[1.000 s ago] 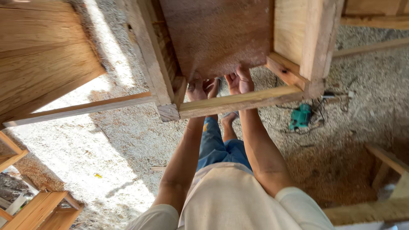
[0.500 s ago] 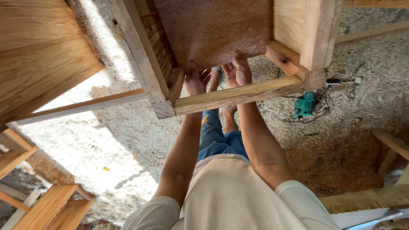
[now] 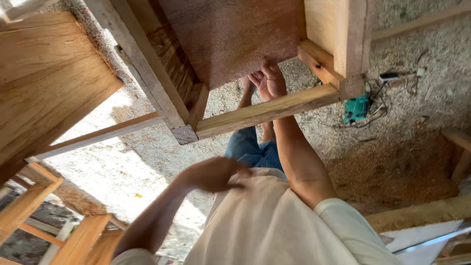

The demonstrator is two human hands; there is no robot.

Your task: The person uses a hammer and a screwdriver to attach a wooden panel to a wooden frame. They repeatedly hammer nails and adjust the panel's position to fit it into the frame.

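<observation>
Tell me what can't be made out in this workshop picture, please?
Head view only:
- Left hand: blurred against the cream shirt; whether it holds anything cannot be told.
- Right hand: fingertips press the reddish-brown plywood panel; its palm is half hidden.
- Green power tool: too small to identify.
- Pale wooden frame: top cut off by the edge.

Open gap btwn reddish-brown plywood panel [image 3: 230, 39] and pale wooden cross rail [image 3: 267, 110]; right hand [image 3: 269, 79] fills part. Wooden legs [image 3: 147, 73] block both sides; sawdust-covered floor [image 3: 122, 162] open below.
</observation>
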